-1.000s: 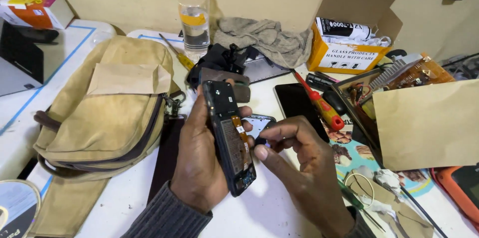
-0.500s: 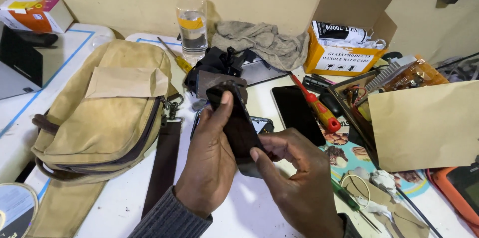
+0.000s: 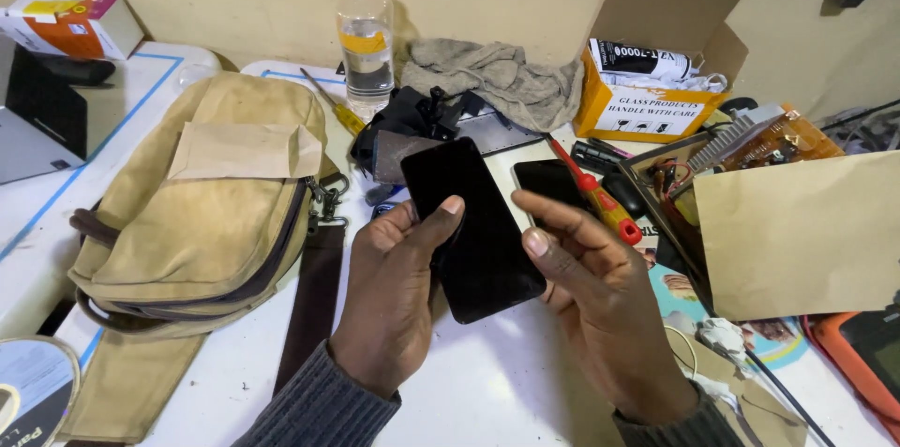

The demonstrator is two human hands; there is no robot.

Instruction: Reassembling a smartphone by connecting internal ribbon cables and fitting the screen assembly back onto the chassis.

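Phone: we see 1 black phone (image 3: 473, 227), dark glass side up, tilted, held above the white tabletop (image 3: 487, 381) between both hands.
Left hand: our left hand (image 3: 398, 292) is closed on the phone's left edge, thumb across the glass, fingers hidden under it.
Right hand: our right hand (image 3: 586, 292) is half open, fingers stretched; index tip touches the phone's right edge, w/o a full grip.
Behind phone: a 2nd dark phone (image 3: 548, 185) lies flat on the tabletop, just beside a red-yellow screwdriver (image 3: 595, 194).
Left side: tan canvas bag (image 3: 202, 203) with a brown strap (image 3: 314, 302), near the left hand.
Back: clear plastic bottle (image 3: 366, 39) upright, approx. half full; grey cloth (image 3: 497, 81) crumpled beside it; open yellow cardboard box (image 3: 656, 63) at the wall.
Right side: brown paper envelope (image 3: 802, 231) over a tray of electronic parts; circuit board (image 3: 778, 138) behind it.
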